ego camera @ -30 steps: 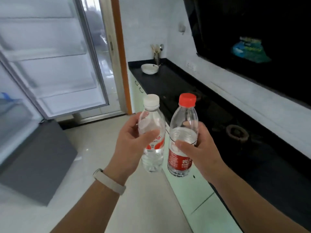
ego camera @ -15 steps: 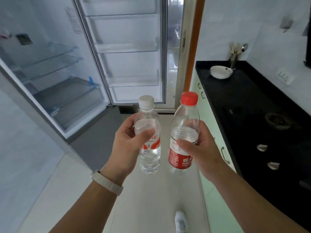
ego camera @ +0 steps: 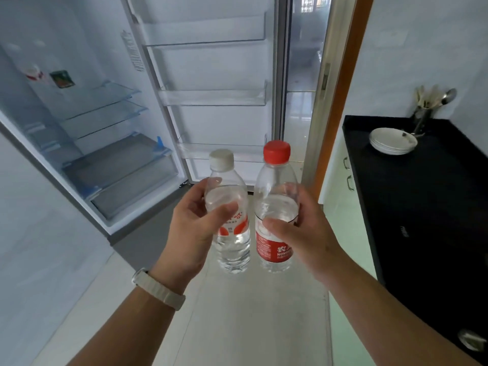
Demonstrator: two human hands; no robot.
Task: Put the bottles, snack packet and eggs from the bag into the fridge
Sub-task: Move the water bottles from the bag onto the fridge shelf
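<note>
You are holding two clear plastic water bottles upright at the centre of your view, side by side and just apart. Your left hand point(ego camera: 192, 225) is curling round the white-capped bottle point(ego camera: 232, 249), which is wearing a red-and-white label. Your right hand point(ego camera: 298, 233) is gripping the red-capped bottle point(ego camera: 274, 254) above its red label. Since half a second ago both grips are staying the same, while the open fridge point(ego camera: 105, 114) at 10 o'clock and its door shelves point(ego camera: 211, 97) at 12 o'clock are showing larger. The shelves are glinting as clear, glassy ledges. At 2 o'clock, a glossy black counter point(ego camera: 422, 207) is carrying stacked white bowls point(ego camera: 390, 141).
</note>
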